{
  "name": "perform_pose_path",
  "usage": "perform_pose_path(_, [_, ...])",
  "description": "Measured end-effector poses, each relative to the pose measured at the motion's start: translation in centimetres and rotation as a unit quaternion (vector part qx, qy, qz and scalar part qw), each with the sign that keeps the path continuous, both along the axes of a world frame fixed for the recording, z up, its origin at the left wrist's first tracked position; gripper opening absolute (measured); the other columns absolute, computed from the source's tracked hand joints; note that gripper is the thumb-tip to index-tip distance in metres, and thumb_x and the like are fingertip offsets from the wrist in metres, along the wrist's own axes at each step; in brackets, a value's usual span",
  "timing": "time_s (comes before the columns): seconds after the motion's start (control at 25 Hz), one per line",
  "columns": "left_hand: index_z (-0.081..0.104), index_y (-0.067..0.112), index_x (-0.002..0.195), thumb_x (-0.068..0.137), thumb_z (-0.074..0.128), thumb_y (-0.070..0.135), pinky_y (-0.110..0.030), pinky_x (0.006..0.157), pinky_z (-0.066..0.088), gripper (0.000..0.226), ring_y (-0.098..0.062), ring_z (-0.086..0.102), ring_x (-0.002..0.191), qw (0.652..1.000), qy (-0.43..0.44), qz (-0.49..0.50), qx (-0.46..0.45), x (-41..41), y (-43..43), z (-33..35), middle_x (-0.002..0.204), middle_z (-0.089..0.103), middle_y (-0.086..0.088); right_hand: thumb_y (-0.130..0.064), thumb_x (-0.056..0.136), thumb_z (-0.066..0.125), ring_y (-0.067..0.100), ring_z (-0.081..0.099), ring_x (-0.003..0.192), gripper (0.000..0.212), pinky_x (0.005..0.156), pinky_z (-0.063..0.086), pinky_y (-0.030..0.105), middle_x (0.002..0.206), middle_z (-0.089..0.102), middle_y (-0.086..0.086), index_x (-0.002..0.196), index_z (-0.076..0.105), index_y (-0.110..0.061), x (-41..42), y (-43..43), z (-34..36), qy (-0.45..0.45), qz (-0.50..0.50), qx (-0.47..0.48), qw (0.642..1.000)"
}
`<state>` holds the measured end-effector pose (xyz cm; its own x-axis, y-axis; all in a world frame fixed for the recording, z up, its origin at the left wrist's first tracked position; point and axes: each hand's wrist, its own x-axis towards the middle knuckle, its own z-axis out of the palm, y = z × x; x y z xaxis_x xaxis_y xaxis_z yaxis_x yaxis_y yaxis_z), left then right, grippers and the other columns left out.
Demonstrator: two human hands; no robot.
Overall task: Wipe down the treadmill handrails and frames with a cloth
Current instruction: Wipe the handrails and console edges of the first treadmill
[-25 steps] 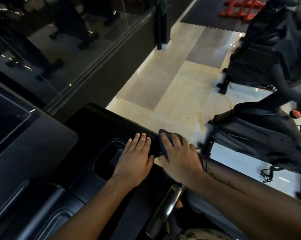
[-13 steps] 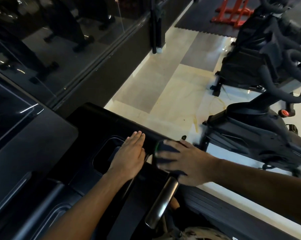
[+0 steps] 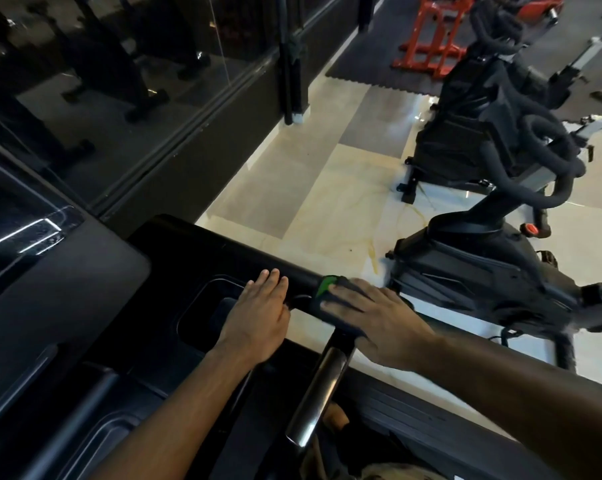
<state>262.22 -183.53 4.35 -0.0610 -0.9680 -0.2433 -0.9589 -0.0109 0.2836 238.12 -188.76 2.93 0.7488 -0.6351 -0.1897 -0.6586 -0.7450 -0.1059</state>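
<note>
pressing the cloth (image 3: 326,286) under the flat right hand (image 3: 375,317), fingers straight and a little apart, on the black bar (image 3: 230,247) of the frame just above the silver handrail (image 3: 318,389), probably to keep full contact while wiping along it. resting the left hand (image 3: 258,313) open on the console (image 3: 195,299) just beside, fingers together, gripping nothing, likely for support. compared with one second ago: right hand turned from pointing forward to pointing left across the bar, left hand kept in the same place.
</note>
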Motion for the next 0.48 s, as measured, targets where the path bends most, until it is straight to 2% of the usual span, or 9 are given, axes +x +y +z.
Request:
perform_pose_path(0.08, [0.011, 0.015, 0.155, 0.105, 0.026, 0.034, -0.037, 0.123, -0.001, 0.056, -0.016, -0.004, 0.151, 1.000, -0.014, -0.007, 0.000, -0.3, 0.1, -0.3, 0.164, 0.005, -0.004, -0.047, 0.079, 0.024, 0.022, 0.022, 0.149, 0.077, 0.109, 0.037, 0.048, 0.162, 0.027, -0.013, 0.155, 0.020, -0.041, 0.5, 0.8, -0.1, -0.029, -0.161, 0.039, 0.986])
perform_pose_path(0.12, [0.010, 0.015, 0.155, 0.105, 0.025, 0.036, -0.039, 0.123, -0.001, 0.057, -0.017, -0.004, 0.151, 1.000, -0.022, -0.013, 0.002, -0.5, 0.1, -0.4, 0.164, 0.004, -0.004, -0.052, 0.079, 0.018, 0.021, 0.026, 0.146, 0.077, 0.108, 0.036, 0.046, 0.160, 0.029, -0.013, 0.155, 0.021, -0.041, 1.6, 1.2, 0.0, -0.041, -0.198, 0.054, 0.978])
perform_pose_path(0.16, [0.010, 0.015, 0.156, 0.105, 0.025, 0.038, -0.040, 0.123, -0.001, 0.057, -0.018, -0.005, 0.151, 0.999, -0.028, -0.017, 0.001, -0.8, 0.0, -0.5, 0.164, 0.004, -0.004, -0.055, 0.080, 0.015, 0.021, 0.030, 0.143, 0.076, 0.107, 0.035, 0.046, 0.159, 0.032, -0.013, 0.154, 0.023, -0.040, 2.5, 1.1, 0.0, -0.052, -0.213, 0.061, 0.974])
perform_pose_path(0.24, [0.009, 0.015, 0.156, 0.104, 0.024, 0.039, -0.043, 0.123, -0.002, 0.059, -0.020, -0.006, 0.151, 0.999, -0.038, -0.021, 0.001, -1.2, -0.2, -0.6, 0.164, 0.003, -0.005, -0.056, 0.092, 0.023, 0.025, 0.041, 0.136, 0.064, 0.102, 0.039, 0.047, 0.154, 0.039, -0.009, 0.153, 0.026, -0.039, 3.3, -0.9, -0.4, -0.046, -0.210, 0.067, 0.974])
perform_pose_path(0.28, [0.008, 0.015, 0.156, 0.104, 0.023, 0.040, -0.043, 0.123, -0.003, 0.059, -0.020, -0.007, 0.151, 0.999, -0.043, -0.025, 0.001, -1.4, -0.3, -0.7, 0.164, 0.003, -0.005, -0.052, 0.097, 0.027, 0.028, 0.047, 0.131, 0.057, 0.100, 0.043, 0.047, 0.151, 0.044, -0.005, 0.151, 0.029, -0.037, 3.0, -2.4, -0.2, -0.016, -0.211, 0.090, 0.973])
perform_pose_path(0.36, [0.008, 0.015, 0.156, 0.104, 0.023, 0.041, -0.044, 0.122, -0.003, 0.059, -0.022, -0.008, 0.151, 0.998, -0.046, -0.031, 0.009, -1.7, -0.3, -0.7, 0.164, 0.002, -0.005, -0.050, 0.097, 0.017, 0.035, 0.052, 0.125, 0.056, 0.098, 0.044, 0.049, 0.146, 0.048, 0.002, 0.147, 0.036, -0.034, 2.4, -4.0, -0.6, 0.045, -0.242, 0.146, 0.958])
perform_pose_path(0.4, [0.008, 0.015, 0.156, 0.104, 0.023, 0.041, -0.044, 0.122, -0.003, 0.059, -0.022, -0.008, 0.151, 0.998, -0.045, -0.030, 0.012, -1.8, -0.3, -0.8, 0.164, 0.002, -0.005, -0.052, 0.095, 0.013, 0.037, 0.052, 0.123, 0.059, 0.096, 0.044, 0.050, 0.144, 0.049, 0.003, 0.146, 0.036, -0.032, 2.5, -3.5, -1.0, 0.060, -0.255, 0.136, 0.955])
perform_pose_path(0.48, [0.009, 0.016, 0.156, 0.104, 0.023, 0.041, -0.045, 0.122, -0.003, 0.059, -0.022, -0.007, 0.151, 0.999, -0.046, -0.027, 0.011, -2.0, -0.7, -0.8, 0.164, 0.003, -0.004, -0.050, 0.097, 0.018, 0.037, 0.053, 0.118, 0.058, 0.087, 0.043, 0.049, 0.139, 0.049, 0.003, 0.149, 0.030, -0.029, 3.1, -1.7, -1.2, 0.029, -0.253, 0.062, 0.965])
